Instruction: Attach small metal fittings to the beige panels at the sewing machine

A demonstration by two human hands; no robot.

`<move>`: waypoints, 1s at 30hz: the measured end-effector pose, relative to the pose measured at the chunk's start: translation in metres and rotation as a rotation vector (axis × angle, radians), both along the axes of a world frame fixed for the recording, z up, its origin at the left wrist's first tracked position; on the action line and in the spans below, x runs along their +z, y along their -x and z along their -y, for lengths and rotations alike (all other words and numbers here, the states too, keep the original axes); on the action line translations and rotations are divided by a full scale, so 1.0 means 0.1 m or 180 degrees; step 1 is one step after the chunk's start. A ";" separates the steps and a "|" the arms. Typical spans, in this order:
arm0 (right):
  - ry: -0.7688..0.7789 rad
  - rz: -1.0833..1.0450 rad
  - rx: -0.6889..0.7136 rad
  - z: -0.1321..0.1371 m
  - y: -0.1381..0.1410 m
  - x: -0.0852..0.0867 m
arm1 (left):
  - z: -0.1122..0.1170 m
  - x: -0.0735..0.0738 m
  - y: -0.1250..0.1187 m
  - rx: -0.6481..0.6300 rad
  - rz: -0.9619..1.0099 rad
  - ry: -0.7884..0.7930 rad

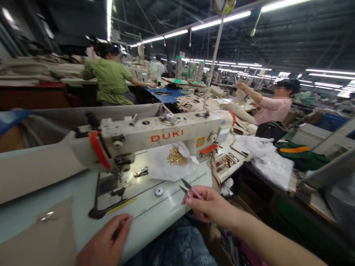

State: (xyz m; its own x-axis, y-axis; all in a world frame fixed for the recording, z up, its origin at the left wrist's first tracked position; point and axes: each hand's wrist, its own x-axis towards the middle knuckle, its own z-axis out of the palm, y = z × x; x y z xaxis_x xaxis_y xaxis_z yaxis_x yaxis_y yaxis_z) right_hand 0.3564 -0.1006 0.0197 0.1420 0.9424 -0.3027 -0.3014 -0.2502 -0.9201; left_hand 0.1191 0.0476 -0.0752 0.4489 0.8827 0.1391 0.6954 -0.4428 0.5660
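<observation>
My right hand (205, 204) is closed around thread snips (191, 189) with a pinkish handle, their dark blades apart and pointing up and left over the table's front edge. Left of it, my left hand (104, 242) rests at the table edge with fingers curled together; a dark patch shows between thumb and fingers, and I cannot tell what it is. Between and beyond the hands lie a small round white bobbin-like disc (159, 191) and a white sheet (158, 165) bearing a pile of small gold metal pieces (176, 157). Behind them stands a white sewing machine (166, 133).
A beige piece (41, 236) with a shiny metal fitting lies at left. To the right are a tray of small metal parts (226, 164) and white plastic bags (273, 164). Co-workers in a green top (112, 79) and a pink top (274, 107) sit beyond.
</observation>
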 end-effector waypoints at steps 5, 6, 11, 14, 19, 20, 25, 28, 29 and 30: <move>0.0691 -0.1058 0.0295 -0.23 0.45 -0.30 | 0.13 0.21 -0.06 -0.0043 0.0149 0.0218; 0.0853 -0.1158 0.0323 -0.27 0.49 -0.35 | 0.14 0.21 -0.06 -0.0071 0.0186 0.0206; 0.1320 -0.1321 0.0367 -0.35 0.62 -0.47 | 0.18 0.19 -0.05 -0.0112 0.0269 0.0209; 0.1585 -0.1398 0.0434 -0.37 0.72 -0.47 | 0.20 0.20 -0.05 -0.0110 0.0366 0.0198; 0.1745 -0.1495 0.0370 -0.43 0.85 -0.47 | 0.22 0.17 -0.04 -0.0111 0.0492 0.0219; 0.1771 -0.1522 0.0365 -0.45 0.87 -0.47 | 0.22 0.16 -0.03 -0.0105 0.0498 0.0226; 0.1857 -0.1559 0.0300 -0.51 0.93 -0.46 | 0.21 0.14 -0.04 -0.0130 0.0635 0.0179; 0.1830 -0.1506 0.0195 -0.53 0.96 -0.45 | 0.21 0.14 -0.04 -0.0153 0.0706 0.0132; 0.1828 -0.1495 0.0161 -0.54 0.97 -0.45 | 0.22 0.15 -0.04 -0.0159 0.0720 0.0118; 0.1831 -0.1479 0.0132 -0.55 0.98 -0.45 | 0.22 0.15 -0.04 -0.0162 0.0728 0.0109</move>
